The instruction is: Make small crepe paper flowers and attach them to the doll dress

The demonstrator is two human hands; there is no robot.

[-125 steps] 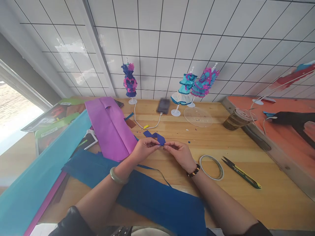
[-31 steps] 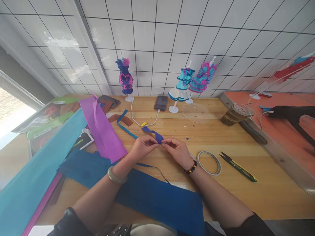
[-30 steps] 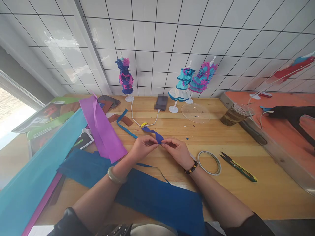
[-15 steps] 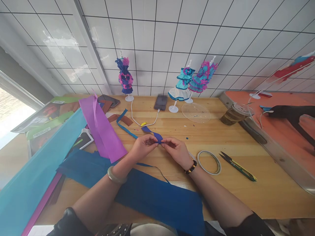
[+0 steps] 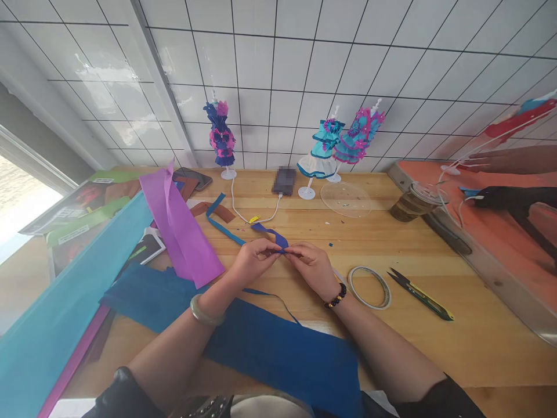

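Note:
Between both hands is a narrow dark-blue strip (image 5: 279, 238), its free end curling away to the upper left. My left hand (image 5: 256, 258) pinches one edge of it between thumb and forefinger. Close beside, my right hand (image 5: 312, 264) pinches the same strip, fingertips almost touching the left ones. Under my forearms lies a wide dark-blue sheet (image 5: 287, 354) of thin, cloth-like material. A thin blue strip (image 5: 224, 229) runs across the table behind my left hand. Right of my right wrist is a roll of tape (image 5: 369, 287), with thread snips (image 5: 420, 294) beyond it.
A purple sheet (image 5: 185, 238) and a light-blue sheet (image 5: 82, 290) cover the left side. Miniature dresses on stands, one navy (image 5: 221, 136) and one turquoise (image 5: 324, 148), line the wall. A phone (image 5: 284, 181) is on a cable. A drink cup (image 5: 409, 203) stands by an orange surface (image 5: 491, 244).
My hands have shifted very slightly, and the strip's curl between them has turned a little. At the far right, another person's arm has come into view over the orange surface.

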